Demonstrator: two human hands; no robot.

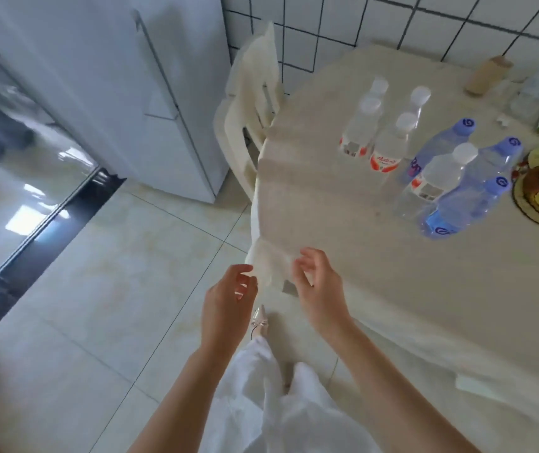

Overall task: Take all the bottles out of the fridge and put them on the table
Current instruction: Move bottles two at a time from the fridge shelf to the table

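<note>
While both bare hands hover empty at the near edge of the round beige cloth-covered table, the left hand and the right hand each have their fingers loosely spread and curled, holding nothing. Up at two o'clock from the hands, the clear plastic water bottles with white caps and red labels stand upright beside the blue-tinted plastic bottles with blue caps. The white fridge stands shut at eleven o'clock.
</note>
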